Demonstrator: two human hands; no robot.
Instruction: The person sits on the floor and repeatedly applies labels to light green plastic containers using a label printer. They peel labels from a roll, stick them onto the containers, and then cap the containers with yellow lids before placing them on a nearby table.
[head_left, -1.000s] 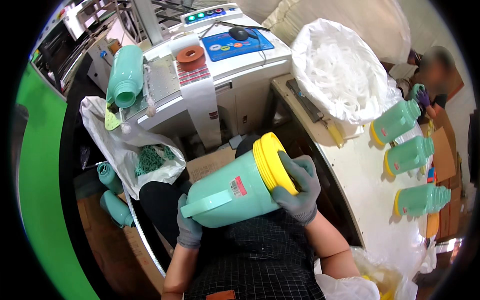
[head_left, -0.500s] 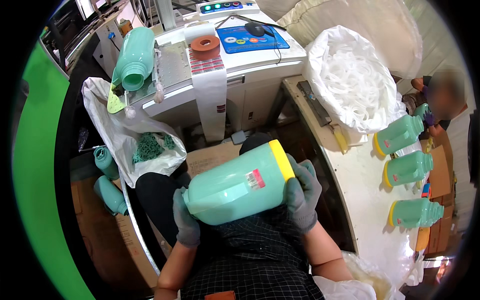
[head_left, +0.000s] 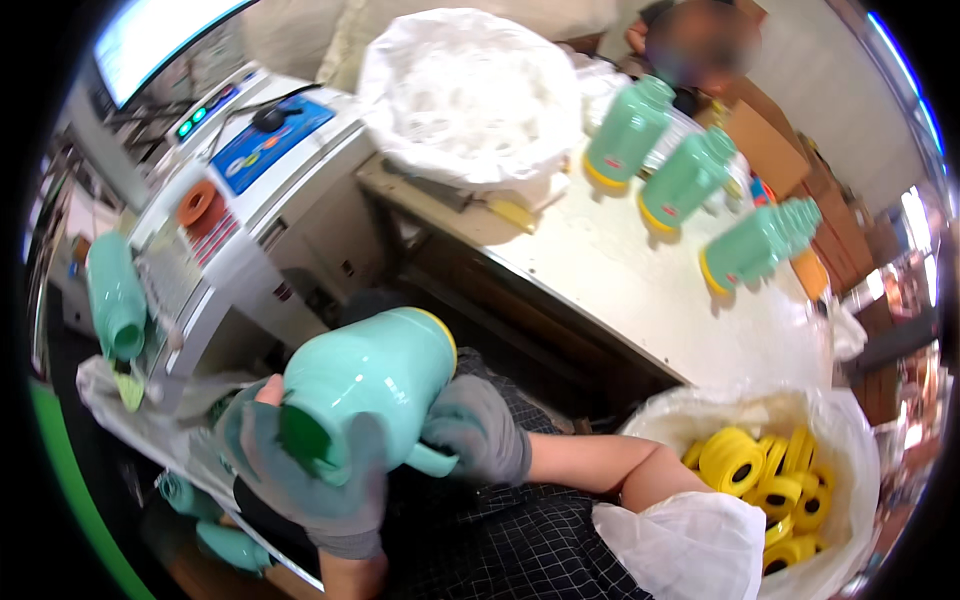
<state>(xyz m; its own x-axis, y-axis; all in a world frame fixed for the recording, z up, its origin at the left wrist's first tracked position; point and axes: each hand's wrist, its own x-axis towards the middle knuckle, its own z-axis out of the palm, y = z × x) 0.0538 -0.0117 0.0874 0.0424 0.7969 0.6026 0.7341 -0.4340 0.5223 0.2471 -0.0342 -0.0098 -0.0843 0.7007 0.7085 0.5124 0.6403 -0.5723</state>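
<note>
A turquoise plastic jug casing [head_left: 375, 370] lies tilted over my lap, its open mouth toward my left and its yellow base rim turned up and away. My left hand [head_left: 300, 480], in a grey glove, is wrapped round the mouth end, one bare fingertip showing. On the near side, my gloved right hand [head_left: 478, 428] is closed by the jug's handle [head_left: 432, 460]; its fingers are partly hidden and blurred. Several similar jugs with yellow bases, among them a jug [head_left: 628, 132], stand on the white table [head_left: 640, 300] at the right.
White rings fill a sack [head_left: 465, 95] on the table. Yellow base rings [head_left: 745, 462] fill another sack at lower right. A machine at left bears an orange tape roll [head_left: 202, 205] and a turquoise jug [head_left: 117, 300]. A person [head_left: 700, 45] is beyond the table.
My view has swung to the right. The jug has turned so its mouth faces nearer me and its handle shows. My right hand has moved from the yellow base to the handle side.
</note>
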